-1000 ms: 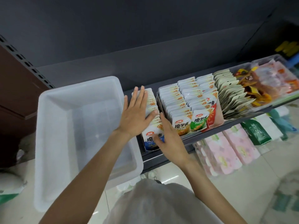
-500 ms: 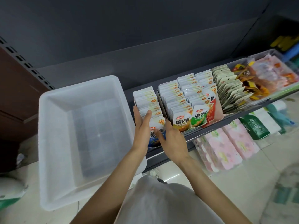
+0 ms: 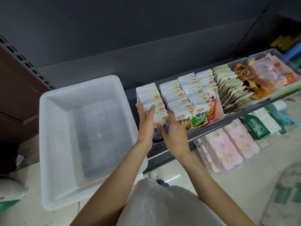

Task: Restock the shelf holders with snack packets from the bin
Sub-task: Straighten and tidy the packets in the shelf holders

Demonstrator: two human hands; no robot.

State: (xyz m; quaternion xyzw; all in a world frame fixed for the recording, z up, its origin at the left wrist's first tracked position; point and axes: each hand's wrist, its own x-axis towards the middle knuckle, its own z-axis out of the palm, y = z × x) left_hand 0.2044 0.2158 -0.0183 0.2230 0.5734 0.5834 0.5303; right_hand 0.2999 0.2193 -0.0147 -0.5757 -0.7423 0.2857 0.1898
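Note:
A white translucent bin (image 3: 61,121) stands at the left with nothing visible inside. On the dark shelf (image 3: 211,126) a row of blue-fronted snack packets (image 3: 150,98) stands upright in the leftmost holder. My left hand (image 3: 145,123) presses flat against the left side of this row, thumb on top. My right hand (image 3: 175,132) cups the row's front right corner, fingers over the front packet. To the right stand rows of yellow (image 3: 175,98), green (image 3: 197,95) and red packets (image 3: 211,101).
Beige packets (image 3: 231,88) and orange snacks in a clear tray (image 3: 267,75) fill the shelf's right end. Pink tissue packs (image 3: 224,147) and green packs (image 3: 255,128) sit on the floor below. A slotted upright (image 3: 27,64) stands at the far left.
My left hand came off the top of the packet row and slid down to its left side. My right hand stayed at the front packet. The view shifted slightly.

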